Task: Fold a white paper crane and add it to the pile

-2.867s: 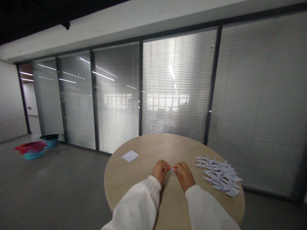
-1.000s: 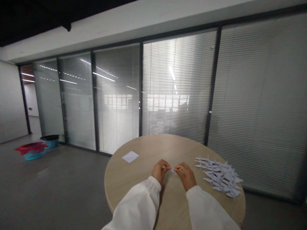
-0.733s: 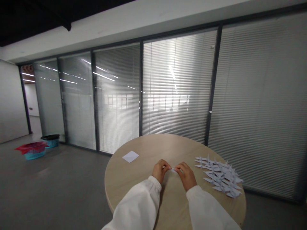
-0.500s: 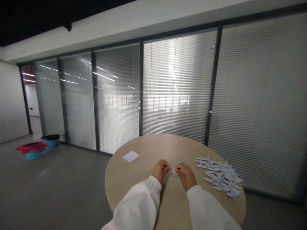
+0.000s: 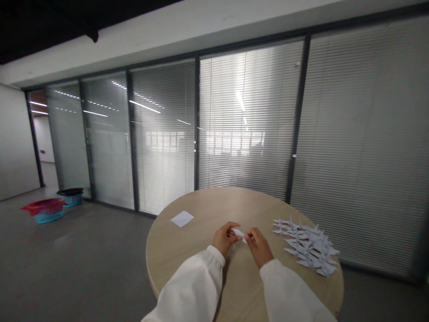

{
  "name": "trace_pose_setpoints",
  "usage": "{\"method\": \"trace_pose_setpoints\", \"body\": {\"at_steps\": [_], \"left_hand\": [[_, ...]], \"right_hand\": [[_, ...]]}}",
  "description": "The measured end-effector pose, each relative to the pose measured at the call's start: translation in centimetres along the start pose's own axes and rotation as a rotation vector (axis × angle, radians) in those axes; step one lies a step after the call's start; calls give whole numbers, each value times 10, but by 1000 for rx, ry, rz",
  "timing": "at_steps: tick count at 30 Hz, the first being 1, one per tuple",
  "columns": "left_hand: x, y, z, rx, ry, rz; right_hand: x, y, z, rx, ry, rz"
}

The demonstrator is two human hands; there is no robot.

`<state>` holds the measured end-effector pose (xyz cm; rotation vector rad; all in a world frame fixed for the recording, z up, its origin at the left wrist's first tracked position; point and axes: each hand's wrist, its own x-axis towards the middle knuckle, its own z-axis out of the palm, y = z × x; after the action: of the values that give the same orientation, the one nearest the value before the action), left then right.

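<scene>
Folded white paper: a small, narrow folded piece held between the two hands, over the middle of the near side of the table; its exact folds are too small to tell.

Left hand: fingers curved and closed on the paper's left end, pinching it with the fingertips. A loose white sleeve with a gathered cuff covers the forearm.

Right hand: fingers bent and closed on the paper's right end, in a matching pinch. A second white sleeve covers this forearm.

Gap between hands: the hands are just apart, facing each other, with the paper bridging the space.

Round wooden table: pale, wood-grain top with a curved edge, and the hands are working over its near half.

Loose paper square: one flat white sheet on the tabletop, left of the hands and farther from the person, not touching anything.

Origami cranes: many white paper cranes in an overlapping cluster on the right of the table, near the right hand but not touching it.

Room, left to right: a teal basket with a red rim and a blue tub with a black top stand on the grey floor, beside a long glass partition with slatted blinds in dark frames.
</scene>
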<state>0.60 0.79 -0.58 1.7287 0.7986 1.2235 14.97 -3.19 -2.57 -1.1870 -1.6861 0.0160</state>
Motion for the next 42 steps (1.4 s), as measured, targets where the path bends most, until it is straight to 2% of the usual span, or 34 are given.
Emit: {"method": "trace_pose_setpoints", "body": {"at_steps": [8, 15, 21, 28, 35, 42], "left_hand": [[2, 2, 1, -276, -49, 19], [1, 4, 2, -315, -42, -26], [0, 3, 2, -313, -56, -60], [1, 3, 1, -274, -17, -45], [0, 0, 2, -293, -78, -33], [-1, 1, 3, -350, -49, -36]], "right_hand": [[-1, 0, 1, 19, -71, -25], [-1, -2, -1, 71, -58, -21], [0, -3, -2, 99, -106, 4], [0, -4, -1, 124, -153, 114], [2, -4, -1, 245, -255, 230], [0, -4, -1, 274, -275, 234]]}}
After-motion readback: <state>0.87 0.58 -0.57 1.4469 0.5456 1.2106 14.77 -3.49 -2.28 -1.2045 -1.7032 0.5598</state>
